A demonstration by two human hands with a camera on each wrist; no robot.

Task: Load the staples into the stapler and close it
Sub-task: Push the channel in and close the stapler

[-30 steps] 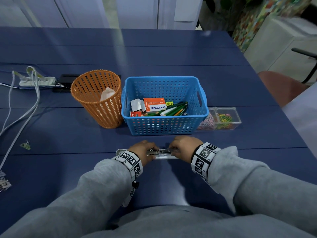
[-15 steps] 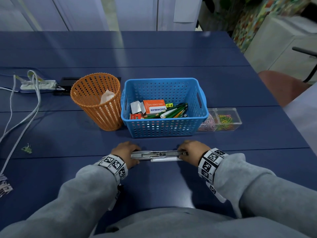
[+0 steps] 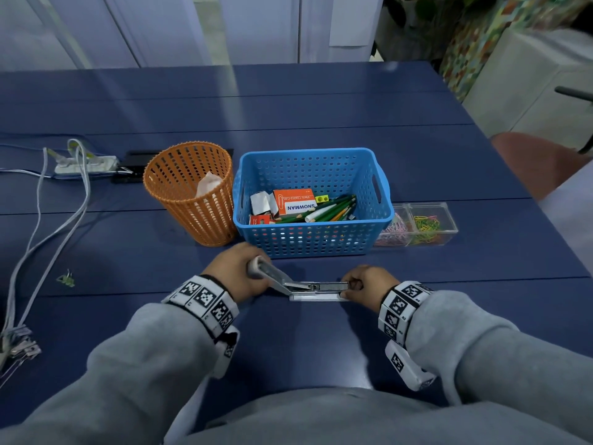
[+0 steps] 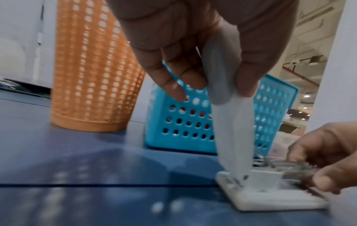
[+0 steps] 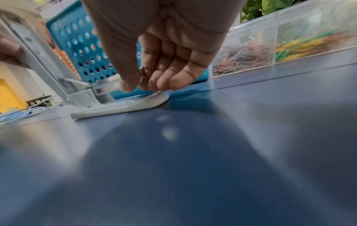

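Observation:
A white stapler (image 3: 316, 297) lies on the blue table, base flat and its metal magazine (image 3: 321, 286) exposed. Its top cover (image 3: 272, 275) is swung out to the left and raised at a slant. My left hand (image 3: 244, 268) pinches the cover's rounded free end (image 4: 220, 85) between thumb and fingers. At the front end, my right hand (image 3: 354, 289) pinches the magazine tip (image 5: 142, 75) between thumb and fingers just above the base (image 5: 125, 107). Whether staples sit in the magazine cannot be told. A small red box (image 3: 260, 219) lies in the basket.
A blue basket (image 3: 382, 216) of pencils and an orange clip box stands just behind the stapler. An orange mesh cup (image 3: 189, 187) is to its left and clear boxes of paper clips (image 3: 417, 226) to its right. Cables (image 3: 57, 226) run along the left edge.
Half a second ago the stapler lay opened out flat between both hands. My left hand has since lifted the cover end off the table, while the right hand stays at the front end.

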